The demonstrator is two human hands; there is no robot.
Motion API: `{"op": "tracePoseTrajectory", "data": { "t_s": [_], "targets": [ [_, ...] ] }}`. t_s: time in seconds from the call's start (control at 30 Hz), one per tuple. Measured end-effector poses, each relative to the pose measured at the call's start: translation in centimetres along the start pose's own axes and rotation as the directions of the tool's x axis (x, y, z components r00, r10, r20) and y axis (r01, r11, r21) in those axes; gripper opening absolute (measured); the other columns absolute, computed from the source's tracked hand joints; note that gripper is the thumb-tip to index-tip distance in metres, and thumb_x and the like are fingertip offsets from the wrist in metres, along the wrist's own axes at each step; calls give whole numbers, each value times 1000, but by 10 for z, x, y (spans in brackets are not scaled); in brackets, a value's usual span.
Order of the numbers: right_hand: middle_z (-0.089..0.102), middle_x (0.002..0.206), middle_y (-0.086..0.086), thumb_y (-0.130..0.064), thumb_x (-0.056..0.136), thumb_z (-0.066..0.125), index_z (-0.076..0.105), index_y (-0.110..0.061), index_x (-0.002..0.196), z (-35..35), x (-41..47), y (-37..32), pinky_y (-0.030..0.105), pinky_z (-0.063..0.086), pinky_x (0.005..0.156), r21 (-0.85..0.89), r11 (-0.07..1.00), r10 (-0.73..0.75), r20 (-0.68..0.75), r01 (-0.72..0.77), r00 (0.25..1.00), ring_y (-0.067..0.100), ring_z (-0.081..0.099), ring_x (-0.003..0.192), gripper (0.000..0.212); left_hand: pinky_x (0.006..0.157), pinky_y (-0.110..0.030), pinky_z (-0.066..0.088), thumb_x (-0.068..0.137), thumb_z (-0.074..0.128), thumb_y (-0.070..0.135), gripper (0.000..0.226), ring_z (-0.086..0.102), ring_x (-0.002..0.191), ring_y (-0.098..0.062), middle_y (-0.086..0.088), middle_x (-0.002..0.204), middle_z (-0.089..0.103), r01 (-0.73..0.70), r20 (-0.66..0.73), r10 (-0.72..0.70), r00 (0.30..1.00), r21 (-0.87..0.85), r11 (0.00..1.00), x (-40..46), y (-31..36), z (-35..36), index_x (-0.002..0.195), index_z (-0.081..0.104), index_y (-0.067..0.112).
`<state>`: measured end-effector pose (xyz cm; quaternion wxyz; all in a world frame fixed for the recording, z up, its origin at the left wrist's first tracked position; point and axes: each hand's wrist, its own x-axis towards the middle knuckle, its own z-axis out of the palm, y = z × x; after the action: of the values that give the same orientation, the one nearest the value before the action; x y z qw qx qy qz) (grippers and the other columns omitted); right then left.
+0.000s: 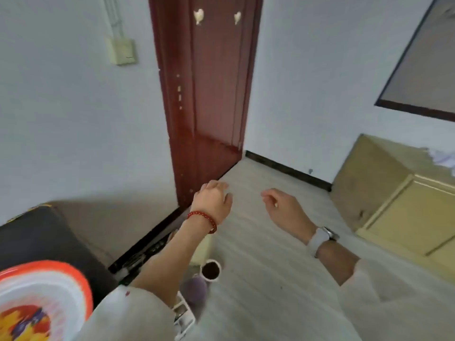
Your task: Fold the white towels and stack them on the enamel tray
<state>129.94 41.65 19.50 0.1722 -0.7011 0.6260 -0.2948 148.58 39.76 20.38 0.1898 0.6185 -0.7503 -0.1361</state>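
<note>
The enamel tray (pixel 73 274), white with an orange rim and a painted flower pattern, shows at the bottom left on a dark surface (pixel 37 239). No folded towel lies in view; a crumpled white cloth (pixel 443 156) rests on the yellow cabinet at the far right. My left hand (pixel 214 200), with a red bead bracelet at the wrist, hangs in the air in front of the door with fingers loosely curled and nothing in it. My right hand (pixel 283 205), with a watch on the wrist, is also held out empty, fingers loosely apart.
A dark red door (pixel 211 94) stands shut straight ahead between white walls. A yellow cabinet (pixel 394 205) is at the right. On the pale floor near my feet sit a white cup of dark stuff (pixel 211 269) and a purple object (pixel 195 289).
</note>
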Motion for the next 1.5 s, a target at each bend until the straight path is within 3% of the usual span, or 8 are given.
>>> {"op": "tracePoseTrajectory", "data": {
  "t_s": [0.13,0.27,0.5,0.6,0.7,0.83,1.17,1.5],
  "targets": [
    [65,110,12,-8,92,47,63,-4,109,-126,-32,133,24,40,85,10,971,234,-204,-237,951,29,60,101,23,102,-36,37,95,42,29,38,43,123,-24,-6,135,46,-261,130,269,954,-69,963,44,175,86,131,47,16],
    [66,111,13,-10,93,45,62,-6,111,-219,-72,241,29,43,85,36,888,445,-316,-458,838,30,61,103,25,102,-37,37,96,40,27,37,42,124,-23,-6,135,46,-449,250,469,847,-133,883,77,315,156,130,47,14],
    [70,94,14,-12,93,42,62,-11,109,-322,-85,400,35,51,74,133,753,631,-427,-645,648,31,63,87,26,84,-35,44,93,39,20,26,52,103,-27,-11,106,56,-662,323,687,651,-200,722,157,498,272,103,57,5],
    [70,92,11,-12,92,42,63,-13,107,-365,-53,468,32,49,72,153,716,666,-440,-681,602,27,64,83,26,86,-36,45,93,39,20,26,53,104,-26,-9,109,57,-690,304,732,610,-250,679,215,564,317,107,58,9],
    [70,93,10,-10,91,42,64,-12,106,-418,-8,531,34,51,76,180,689,696,-435,-702,571,28,65,87,26,91,-37,44,94,42,22,31,54,110,-26,-7,120,56,-688,279,738,614,-268,674,284,635,346,121,55,13],
    [68,91,3,-10,92,42,63,-13,107,-481,34,605,25,48,69,230,650,731,-449,-725,513,23,64,84,26,86,-32,45,92,46,20,27,56,104,-25,-6,113,59,-681,236,744,625,-300,668,360,721,389,114,59,13],
    [70,91,10,-8,88,47,66,-10,102,-574,78,836,34,48,81,320,543,814,-428,-777,392,27,63,91,23,84,-31,45,91,46,20,23,57,100,-23,-4,107,59,-591,376,689,620,-354,725,463,896,562,108,59,13],
    [66,108,9,-8,89,47,60,-9,113,-635,154,1053,24,39,81,181,535,835,-261,-825,484,26,59,103,27,86,-34,46,88,53,16,27,57,98,-24,-8,114,58,-265,493,396,774,-316,911,561,992,714,114,56,10]
  ]
}}
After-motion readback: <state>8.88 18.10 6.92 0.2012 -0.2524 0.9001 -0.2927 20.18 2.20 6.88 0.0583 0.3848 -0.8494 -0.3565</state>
